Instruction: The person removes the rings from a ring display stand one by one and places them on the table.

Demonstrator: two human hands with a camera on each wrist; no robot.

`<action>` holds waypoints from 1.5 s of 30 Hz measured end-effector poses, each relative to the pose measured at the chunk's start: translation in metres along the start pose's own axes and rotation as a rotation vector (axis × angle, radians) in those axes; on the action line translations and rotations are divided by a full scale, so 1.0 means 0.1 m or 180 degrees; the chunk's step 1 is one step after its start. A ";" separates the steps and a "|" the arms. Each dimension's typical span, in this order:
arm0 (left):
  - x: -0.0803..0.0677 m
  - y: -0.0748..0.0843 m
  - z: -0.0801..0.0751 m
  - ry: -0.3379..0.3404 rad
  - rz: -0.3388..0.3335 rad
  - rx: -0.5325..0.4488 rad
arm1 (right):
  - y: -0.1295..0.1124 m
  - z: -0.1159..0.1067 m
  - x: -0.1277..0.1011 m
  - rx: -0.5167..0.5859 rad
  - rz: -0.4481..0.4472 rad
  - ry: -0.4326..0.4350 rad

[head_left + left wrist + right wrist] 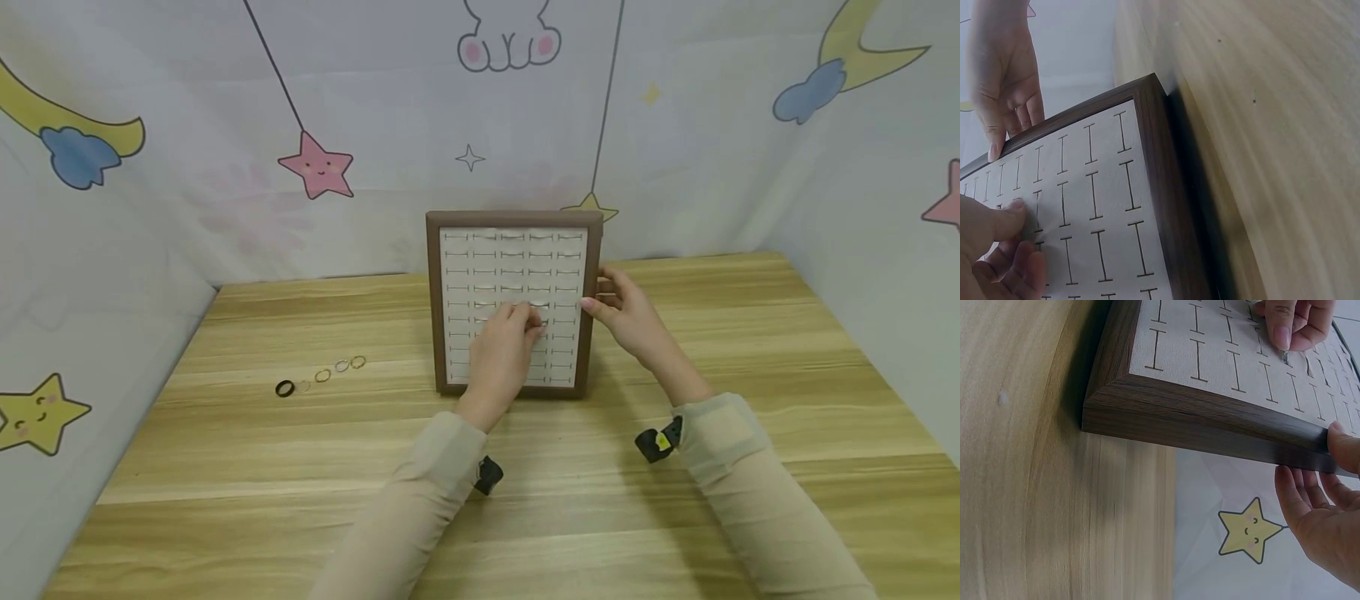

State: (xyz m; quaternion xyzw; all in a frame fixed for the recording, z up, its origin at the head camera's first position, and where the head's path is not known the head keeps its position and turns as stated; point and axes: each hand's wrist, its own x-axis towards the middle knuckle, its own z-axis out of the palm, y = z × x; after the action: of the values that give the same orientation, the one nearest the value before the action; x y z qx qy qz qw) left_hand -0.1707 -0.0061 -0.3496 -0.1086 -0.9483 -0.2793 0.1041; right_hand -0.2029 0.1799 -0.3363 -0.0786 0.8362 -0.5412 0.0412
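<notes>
A ring display board (512, 218) with a brown wooden frame and rows of slits in its pale panel stands upright on the table. My left hand (501, 354) is at the middle of the panel, thumb and fingertips together. Below those fingertips, in the right wrist view, a small silvery ring (1285, 357) shows at a slit, mostly hidden by the fingers. My right hand (633, 321) grips the right side of the frame, thumb on the front and fingers behind, as the right wrist view shows.
Left of the board, a black ring (285, 388) and several thin gold and silver rings, one a gold ring (322, 376), lie in a slanting row on the wooden table (300, 467). A white cloth (390, 108) printed with stars hangs behind the table.
</notes>
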 end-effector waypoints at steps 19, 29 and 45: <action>0.01 -0.03 -0.14 -0.0330 -0.0002 -0.0307 | 0.02 0.01 0.02 -0.0074 0.0030 0.0015; -0.02 -0.11 -0.39 -0.0211 -0.0265 -0.0665 | 0.02 0.00 0.01 -0.0024 0.0039 -0.0002; -0.12 -0.80 -0.87 0.0242 -0.0699 -0.0416 | 0.03 0.00 0.01 -0.0033 0.0045 0.0003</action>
State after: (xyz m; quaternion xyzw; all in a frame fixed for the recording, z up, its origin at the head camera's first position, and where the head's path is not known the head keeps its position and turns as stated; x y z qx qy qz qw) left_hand -0.1681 -0.1212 -0.3215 0.0000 -0.9297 -0.3541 0.1015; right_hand -0.2041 0.1806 -0.3395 -0.0727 0.8396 -0.5366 0.0443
